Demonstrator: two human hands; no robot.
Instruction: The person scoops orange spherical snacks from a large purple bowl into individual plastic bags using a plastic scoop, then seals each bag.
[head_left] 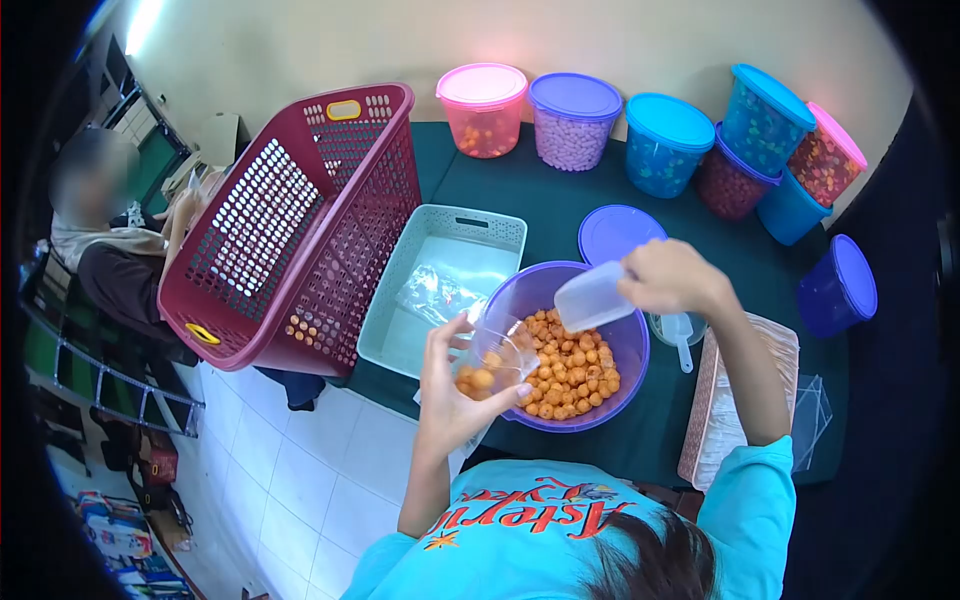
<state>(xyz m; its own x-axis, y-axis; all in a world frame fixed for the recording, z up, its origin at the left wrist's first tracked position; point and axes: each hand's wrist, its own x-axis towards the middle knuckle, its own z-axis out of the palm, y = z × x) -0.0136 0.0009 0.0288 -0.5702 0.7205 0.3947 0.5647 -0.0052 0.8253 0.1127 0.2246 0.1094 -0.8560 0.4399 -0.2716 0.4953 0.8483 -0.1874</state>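
A purple tub (640, 372) holds many round orange snack balls (572, 372). My right hand (672, 277) grips a translucent white scoop (590, 297), tilted over the tub with its mouth towards the snacks. At the tub's left side, my left hand (452, 392) is closed around a clear plastic bag (512, 345). Several orange balls lie in the bottom of this bag. Its open top leans towards the scoop. Just behind the tub lies a round purple lid (620, 232).
A pale green basket (375, 335) with clear plastic bags stands left of the tub, beside a tall maroon basket (400, 170). Lidded tubs, including a pink one (483, 115), line the back. Right are a second scoop (682, 345) and a pink basket (700, 440). A person (110, 220) sits far left.
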